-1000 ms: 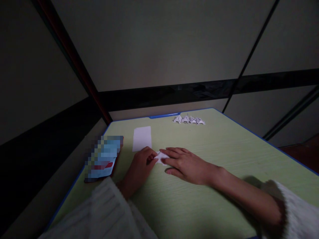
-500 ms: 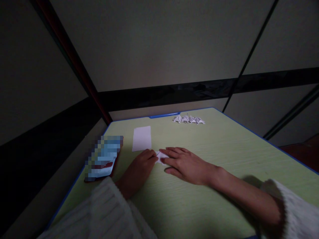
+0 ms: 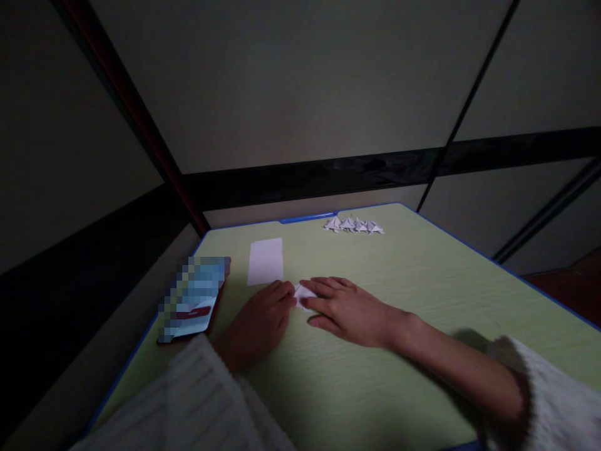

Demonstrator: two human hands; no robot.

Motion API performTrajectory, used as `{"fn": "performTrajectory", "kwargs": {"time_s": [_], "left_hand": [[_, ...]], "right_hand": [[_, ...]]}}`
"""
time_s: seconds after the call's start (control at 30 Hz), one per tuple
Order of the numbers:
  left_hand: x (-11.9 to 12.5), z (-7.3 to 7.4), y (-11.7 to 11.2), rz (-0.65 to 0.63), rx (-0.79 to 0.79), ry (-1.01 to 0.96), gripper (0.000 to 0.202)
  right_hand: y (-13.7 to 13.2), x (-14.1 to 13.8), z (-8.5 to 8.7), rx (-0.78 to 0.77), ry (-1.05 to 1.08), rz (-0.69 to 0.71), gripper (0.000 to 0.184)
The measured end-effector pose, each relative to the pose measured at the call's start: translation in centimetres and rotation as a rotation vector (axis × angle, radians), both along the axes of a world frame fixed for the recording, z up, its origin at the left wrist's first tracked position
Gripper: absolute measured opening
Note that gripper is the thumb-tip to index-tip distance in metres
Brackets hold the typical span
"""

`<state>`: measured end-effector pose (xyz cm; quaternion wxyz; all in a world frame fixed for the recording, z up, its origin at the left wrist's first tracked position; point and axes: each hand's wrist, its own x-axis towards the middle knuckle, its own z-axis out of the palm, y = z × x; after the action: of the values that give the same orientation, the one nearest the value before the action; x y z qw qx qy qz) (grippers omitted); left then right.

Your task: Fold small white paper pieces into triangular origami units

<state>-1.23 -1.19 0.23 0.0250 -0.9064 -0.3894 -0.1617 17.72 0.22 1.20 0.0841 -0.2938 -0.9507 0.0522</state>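
Observation:
A small folded piece of white paper [image 3: 303, 296] lies on the green tabletop [image 3: 375, 388] between my two hands. My left hand [image 3: 268, 315] is closed, its thumb and curled fingers pinching the paper's left corner. My right hand [image 3: 350, 312] lies flat with fingers stretched out, its fingertips pressing on the paper's right side and hiding part of it. Just beyond my left hand is a flat white sheet of paper [image 3: 265, 261]. Several folded white paper figures [image 3: 353, 225] stand in a row near the table's far edge.
A phone or tablet [image 3: 197, 307] in a dark red case lies at the left edge, its screen partly blurred out. A blue strip [image 3: 308, 217] sits on the far edge. Pale panels [image 3: 300, 94] with a dark band rise behind the table.
The hands stay almost in place on the folded paper, with the left fingers shifted very slightly. The whole view has moved a little. A red bar on the device's screen looks clearer.

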Motion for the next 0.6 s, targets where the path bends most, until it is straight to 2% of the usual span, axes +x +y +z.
{"fn": "performTrajectory", "kwargs": {"time_s": [0.3,0.47,0.6], "left_hand": [[-0.4,-0.1,0.2,-0.017,-0.066,-0.057,0.031],[0.0,0.8,0.2,-0.038,-0.063,0.029,0.024],[0.4,1.2,-0.2,-0.007,-0.024,0.086,0.020]], "right_hand": [[0.1,0.0,0.2,-0.008,0.012,0.014,0.034],[0.2,0.2,0.2,-0.012,0.016,0.025,0.033],[0.3,0.2,0.0,-0.018,0.023,0.042,0.033]]}}
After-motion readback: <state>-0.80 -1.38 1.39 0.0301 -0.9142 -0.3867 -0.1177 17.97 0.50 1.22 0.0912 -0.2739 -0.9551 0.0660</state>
